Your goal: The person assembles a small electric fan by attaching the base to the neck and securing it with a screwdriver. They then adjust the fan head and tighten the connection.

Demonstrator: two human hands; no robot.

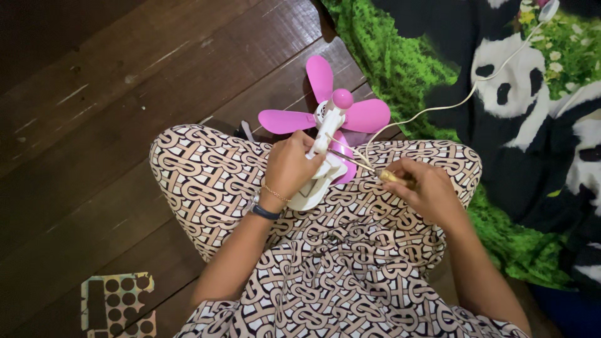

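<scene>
Both hands grip: left hand point(289, 164) half-hiding the fan point(328, 134), right hand point(429, 188) covering a screwdriver point(366, 167).

Dark wooden floor planks point(125, 112) run diagonally on the left-hand side, scuffed with pale scratches. A cloth point(519, 125) printed with pandas and green grass lies beyond the right hand. A punched-out card sheet point(118, 305) lies well below the left hand.

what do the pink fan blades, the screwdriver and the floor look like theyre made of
Pink fan blades: likely plastic, smooth with an even colour. Screwdriver: thin shiny shaft, probably metal, with a yellowish, likely plastic handle in the right hand. Floor: dark wooden planks, with visible grain and seams.
</scene>
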